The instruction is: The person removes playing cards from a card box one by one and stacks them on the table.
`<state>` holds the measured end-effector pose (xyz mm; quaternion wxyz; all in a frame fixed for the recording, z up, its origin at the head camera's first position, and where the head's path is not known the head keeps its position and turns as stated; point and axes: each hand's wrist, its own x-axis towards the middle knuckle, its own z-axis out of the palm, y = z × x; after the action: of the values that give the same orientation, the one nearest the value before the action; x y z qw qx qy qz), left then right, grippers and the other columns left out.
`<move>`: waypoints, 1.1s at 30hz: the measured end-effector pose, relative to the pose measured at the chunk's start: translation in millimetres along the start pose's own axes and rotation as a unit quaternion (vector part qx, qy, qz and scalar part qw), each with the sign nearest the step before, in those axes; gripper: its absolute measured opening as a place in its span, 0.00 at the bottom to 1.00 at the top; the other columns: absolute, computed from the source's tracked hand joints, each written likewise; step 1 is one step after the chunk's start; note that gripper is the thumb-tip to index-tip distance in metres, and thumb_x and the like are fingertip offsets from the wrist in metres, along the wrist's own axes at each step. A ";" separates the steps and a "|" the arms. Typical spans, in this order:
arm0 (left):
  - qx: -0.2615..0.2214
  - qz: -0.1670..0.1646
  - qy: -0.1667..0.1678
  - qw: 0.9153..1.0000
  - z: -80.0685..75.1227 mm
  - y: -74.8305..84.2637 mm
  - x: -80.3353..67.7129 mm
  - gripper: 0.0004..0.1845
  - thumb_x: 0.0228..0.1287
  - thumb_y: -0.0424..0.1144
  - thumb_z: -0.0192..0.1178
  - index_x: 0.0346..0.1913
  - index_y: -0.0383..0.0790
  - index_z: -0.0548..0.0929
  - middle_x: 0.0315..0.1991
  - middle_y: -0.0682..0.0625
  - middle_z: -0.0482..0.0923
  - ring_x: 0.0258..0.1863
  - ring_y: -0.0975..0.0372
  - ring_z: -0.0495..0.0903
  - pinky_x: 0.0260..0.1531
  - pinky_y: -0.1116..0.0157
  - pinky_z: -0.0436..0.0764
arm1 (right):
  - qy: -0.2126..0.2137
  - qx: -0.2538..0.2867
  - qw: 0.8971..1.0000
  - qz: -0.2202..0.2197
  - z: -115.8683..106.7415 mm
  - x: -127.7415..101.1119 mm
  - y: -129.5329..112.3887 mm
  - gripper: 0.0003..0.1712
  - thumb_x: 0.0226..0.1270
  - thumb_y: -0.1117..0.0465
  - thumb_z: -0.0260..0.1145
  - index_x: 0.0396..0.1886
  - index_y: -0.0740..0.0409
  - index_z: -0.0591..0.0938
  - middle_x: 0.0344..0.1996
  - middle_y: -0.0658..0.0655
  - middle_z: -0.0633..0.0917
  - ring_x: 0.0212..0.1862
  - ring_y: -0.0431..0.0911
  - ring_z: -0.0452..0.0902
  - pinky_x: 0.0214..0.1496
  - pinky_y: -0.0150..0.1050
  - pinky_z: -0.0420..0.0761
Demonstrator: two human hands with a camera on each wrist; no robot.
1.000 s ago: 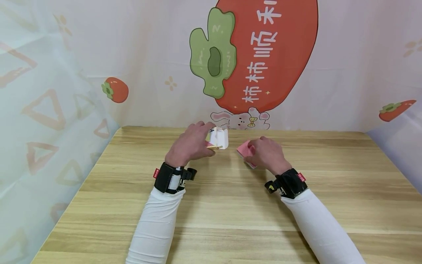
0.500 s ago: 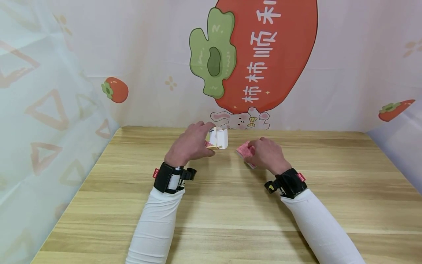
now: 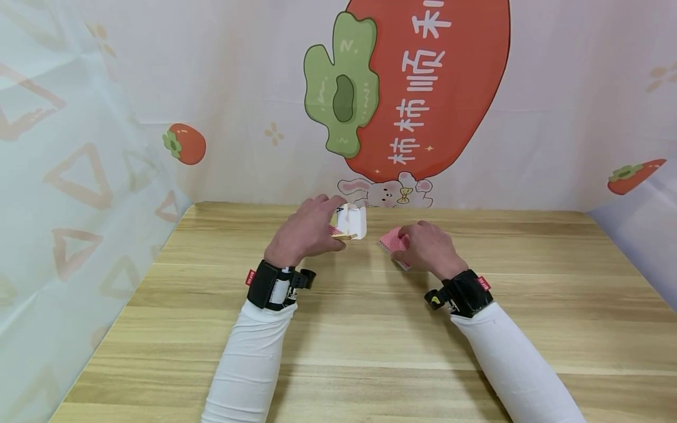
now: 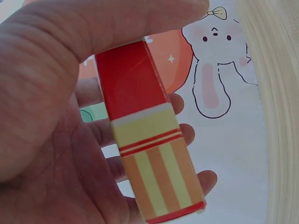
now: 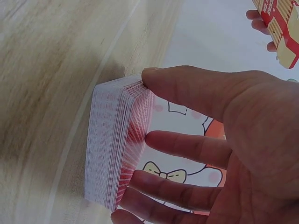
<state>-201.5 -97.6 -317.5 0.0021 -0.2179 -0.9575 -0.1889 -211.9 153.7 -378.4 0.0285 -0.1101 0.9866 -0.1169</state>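
My left hand (image 3: 309, 232) grips a playing card box (image 4: 140, 116) between the thumb and the fingers, near the table's far edge. Red, cream and orange-striped printing covers the box's narrow side in the left wrist view. Its white flap (image 3: 357, 221) stands open toward the right, in the direction of the other hand. With thumb and fingertips, my right hand (image 3: 429, 247) holds a deck of playing cards (image 5: 110, 144), its red-patterned back facing up in the head view. The deck's edges are slightly fanned, close over the wood. A short gap separates deck and box.
The wooden table (image 3: 349, 329) stretches in front of both arms. Behind its far edge hangs a white backdrop (image 3: 238, 88) printed with red fruit and a rabbit. Each wrist wears a black strap (image 3: 468, 294) with a small camera.
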 end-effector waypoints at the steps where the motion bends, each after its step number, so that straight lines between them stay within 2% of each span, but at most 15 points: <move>1: 0.000 0.000 0.000 1.000 0.1 -0.2 0.3 0.42 0.49 0.39 0.78 0.70 0.43 0.72 0.51 0.43 0.76 0.48 0.51 0.72 0.48 0.56 0.76 | -0.001 0.001 1.000 0.000 -0.1 0.0 0.2 0.29 0.56 0.48 0.78 0.54 0.60 0.85 0.38 0.59 0.83 0.43 0.55 0.74 0.40 0.46 0.77; 10: -0.009 0.006 -0.001 1.000 -3.4 2.4 0.0 0.44 0.49 0.41 0.80 0.70 0.42 0.71 0.52 0.42 0.76 0.50 0.51 0.72 0.50 0.55 0.76 | 0.004 0.015 1.000 0.007 -5.9 -2.0 0.9 0.32 0.57 0.48 0.77 0.57 0.60 0.84 0.43 0.61 0.83 0.46 0.56 0.74 0.42 0.48 0.77; 18: -0.087 0.016 -0.008 0.996 2.3 -5.1 2.4 0.49 0.48 0.53 0.80 0.71 0.40 0.68 0.49 0.47 0.75 0.47 0.55 0.74 0.48 0.58 0.77 | 0.005 0.036 0.999 0.006 -13.9 -5.4 2.1 0.34 0.59 0.49 0.76 0.61 0.62 0.82 0.47 0.64 0.83 0.48 0.57 0.74 0.45 0.50 0.77; 23: -0.122 0.005 -0.013 0.992 14.8 -13.0 4.6 0.45 0.52 0.55 0.77 0.69 0.39 0.70 0.49 0.49 0.77 0.46 0.56 0.75 0.48 0.59 0.77 | 0.002 0.062 0.998 0.002 -18.9 -9.9 3.3 0.33 0.60 0.49 0.76 0.61 0.62 0.82 0.51 0.65 0.84 0.48 0.57 0.75 0.46 0.51 0.78; 26: -0.079 -0.004 -0.021 0.997 27.2 -19.0 6.9 0.45 0.53 0.56 0.77 0.68 0.37 0.70 0.48 0.45 0.77 0.45 0.55 0.76 0.47 0.58 0.78 | 0.002 0.068 0.998 -0.008 -21.6 -12.8 3.6 0.33 0.60 0.48 0.76 0.60 0.63 0.82 0.52 0.65 0.84 0.49 0.57 0.77 0.47 0.52 0.79; 29: 0.005 -0.021 -0.032 0.999 36.2 -21.9 8.2 0.48 0.50 0.60 0.77 0.69 0.37 0.70 0.52 0.40 0.76 0.46 0.50 0.76 0.46 0.53 0.80 | 0.005 0.065 0.998 -0.016 -24.8 -16.1 3.7 0.33 0.60 0.48 0.76 0.60 0.63 0.82 0.53 0.65 0.84 0.49 0.58 0.77 0.47 0.52 0.80; 31: 0.066 -0.031 -0.042 0.996 40.2 -23.2 8.3 0.51 0.48 0.64 0.76 0.70 0.39 0.70 0.55 0.37 0.76 0.49 0.47 0.77 0.47 0.49 0.81 | 0.010 0.064 0.998 -0.022 -26.8 -18.7 4.2 0.33 0.61 0.49 0.75 0.60 0.63 0.82 0.53 0.65 0.84 0.49 0.58 0.77 0.47 0.52 0.79; 33: 0.106 -0.042 -0.053 0.992 42.4 -23.3 7.8 0.52 0.45 0.67 0.75 0.70 0.41 0.70 0.59 0.36 0.74 0.53 0.43 0.76 0.48 0.44 0.80 | 0.014 0.060 0.998 -0.029 -28.4 -21.5 5.1 0.33 0.61 0.49 0.75 0.60 0.64 0.82 0.53 0.65 0.84 0.50 0.58 0.78 0.48 0.53 0.79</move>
<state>-214.9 -98.4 -364.6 -0.0337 -0.1861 -0.9792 -0.0739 -194.3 169.7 -351.5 0.0179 -0.1353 0.9744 -0.1784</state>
